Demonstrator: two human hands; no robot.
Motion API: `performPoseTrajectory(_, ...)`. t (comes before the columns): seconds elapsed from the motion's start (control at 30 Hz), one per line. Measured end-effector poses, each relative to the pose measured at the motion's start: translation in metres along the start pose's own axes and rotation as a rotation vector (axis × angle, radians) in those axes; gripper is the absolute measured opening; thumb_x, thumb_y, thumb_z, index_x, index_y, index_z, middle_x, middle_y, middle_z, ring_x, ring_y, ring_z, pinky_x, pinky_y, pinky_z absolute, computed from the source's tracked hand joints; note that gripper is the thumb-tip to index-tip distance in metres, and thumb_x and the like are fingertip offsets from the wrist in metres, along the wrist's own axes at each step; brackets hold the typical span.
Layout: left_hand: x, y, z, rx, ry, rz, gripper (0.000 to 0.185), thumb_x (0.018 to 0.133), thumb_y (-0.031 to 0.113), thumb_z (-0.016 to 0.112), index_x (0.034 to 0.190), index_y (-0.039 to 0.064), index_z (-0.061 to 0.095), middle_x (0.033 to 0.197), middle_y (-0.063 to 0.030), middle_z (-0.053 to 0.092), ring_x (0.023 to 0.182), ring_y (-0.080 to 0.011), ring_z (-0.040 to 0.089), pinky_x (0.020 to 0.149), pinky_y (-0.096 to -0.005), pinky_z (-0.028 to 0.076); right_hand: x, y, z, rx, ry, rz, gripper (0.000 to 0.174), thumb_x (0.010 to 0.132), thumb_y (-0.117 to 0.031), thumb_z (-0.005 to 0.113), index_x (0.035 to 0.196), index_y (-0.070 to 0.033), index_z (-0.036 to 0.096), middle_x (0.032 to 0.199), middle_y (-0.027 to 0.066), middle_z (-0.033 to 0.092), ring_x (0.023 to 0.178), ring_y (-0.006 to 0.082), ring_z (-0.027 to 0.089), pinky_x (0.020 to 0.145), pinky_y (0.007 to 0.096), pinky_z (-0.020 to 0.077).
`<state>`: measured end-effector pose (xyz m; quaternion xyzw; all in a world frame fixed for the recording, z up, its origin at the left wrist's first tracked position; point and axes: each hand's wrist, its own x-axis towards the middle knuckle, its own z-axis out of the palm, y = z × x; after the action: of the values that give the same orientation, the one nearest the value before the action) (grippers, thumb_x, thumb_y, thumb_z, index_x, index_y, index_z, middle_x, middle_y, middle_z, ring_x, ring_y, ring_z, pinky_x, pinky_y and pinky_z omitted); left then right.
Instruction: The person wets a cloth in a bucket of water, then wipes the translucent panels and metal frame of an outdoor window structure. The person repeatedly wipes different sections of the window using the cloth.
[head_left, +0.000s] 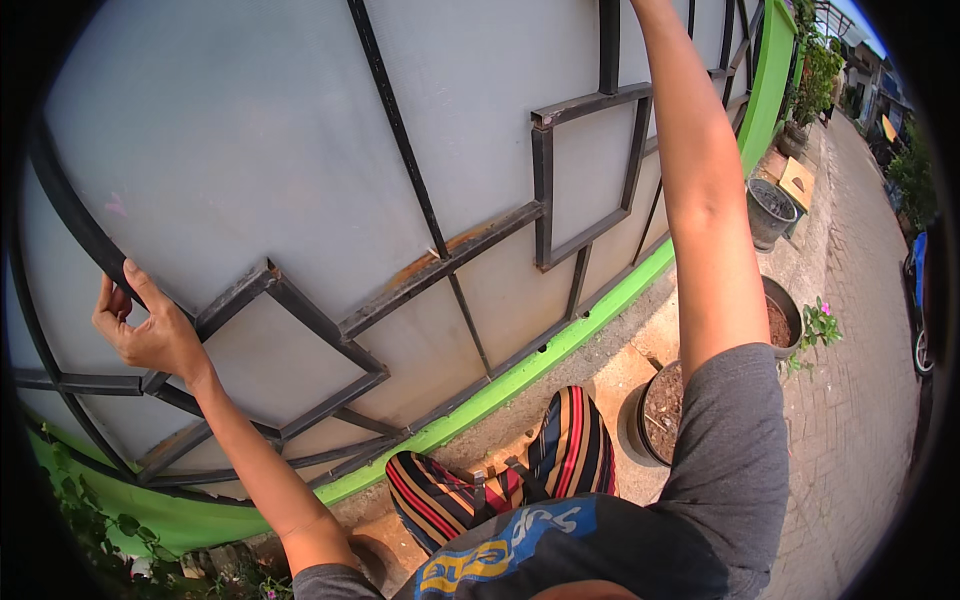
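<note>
My left hand (154, 322) grips a black metal bar (82, 210) of a frame, thumb on one side and fingers curled round the other. Behind the bars stand translucent greyish-white panels (247, 150). Black square sections (541, 187) join the bars, with worn, rusty patches on a crossbar (450, 262). My right arm reaches up past the top edge of the view, so my right hand is out of view. A striped cushion-like thing (574, 450) with straps lies below, between my body and the panels.
A green ledge (480, 397) runs along the foot of the panels. Pots of soil (660, 412) stand at my right, with a grey bucket (770, 210) farther up. Beyond them runs a paved lane (855, 315). Leafy plants (97, 517) grow at the lower left.
</note>
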<state>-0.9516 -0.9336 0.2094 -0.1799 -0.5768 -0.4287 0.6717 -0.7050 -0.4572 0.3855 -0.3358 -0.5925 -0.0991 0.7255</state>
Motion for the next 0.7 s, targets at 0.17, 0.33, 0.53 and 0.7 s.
performPoseTrajectory(0.17, -0.002, -0.005, 0.000, -0.004, -0.012, 0.002, 0.032, 0.086, 0.030, 0.077, 0.100, 0.002, 0.070, 0.094, -0.0054, 0.066, 0.080, -0.0153, 0.059, 0.075, -0.0320, 0.050, -0.147, 0.062, -0.037, -0.154, -0.597, 0.161, 0.048, 0.086, -0.054, 0.058, 0.103, -0.009, 0.066, 0.105, 0.0148, 0.068, 0.108, 0.0358, 0.062, 0.096, 0.0437, 0.0417)
performPoseTrajectory(0.33, -0.003, -0.006, 0.002, -0.030, -0.002, 0.029, 0.031, 0.085, 0.031, 0.077, 0.097, 0.003, 0.070, 0.092, -0.0046, 0.066, 0.080, -0.0145, 0.060, 0.075, -0.0314, 0.050, -0.194, 0.091, -0.060, -0.331, -0.366, -0.190, 0.041, 0.080, -0.041, 0.068, 0.101, -0.006, 0.066, 0.100, 0.0128, 0.067, 0.093, 0.0334, 0.062, 0.089, 0.0405, 0.0431)
performPoseTrajectory(0.53, -0.004, -0.004, 0.004, -0.032, -0.011, -0.010, 0.036, 0.083, 0.035, 0.078, 0.096, 0.002, 0.070, 0.088, -0.0049, 0.066, 0.078, -0.0154, 0.060, 0.075, -0.0307, 0.049, -0.211, 0.087, -0.067, -0.041, -0.253, -0.427, 0.029, 0.083, -0.026, 0.065, 0.100, -0.004, 0.071, 0.101, 0.0095, 0.064, 0.099, 0.0302, 0.057, 0.089, 0.0413, 0.0408)
performPoseTrajectory(0.7, -0.001, -0.015, 0.002, -0.030, -0.017, -0.033, 0.039, 0.084, 0.036, 0.077, 0.099, 0.000, 0.069, 0.088, -0.0067, 0.066, 0.078, -0.0161, 0.060, 0.074, -0.0315, 0.049, -0.243, 0.007, -0.067, 0.209, -0.382, -0.525, 0.026, 0.082, -0.023, 0.066, 0.099, -0.005, 0.072, 0.105, 0.0075, 0.065, 0.104, 0.0305, 0.056, 0.092, 0.0411, 0.0406)
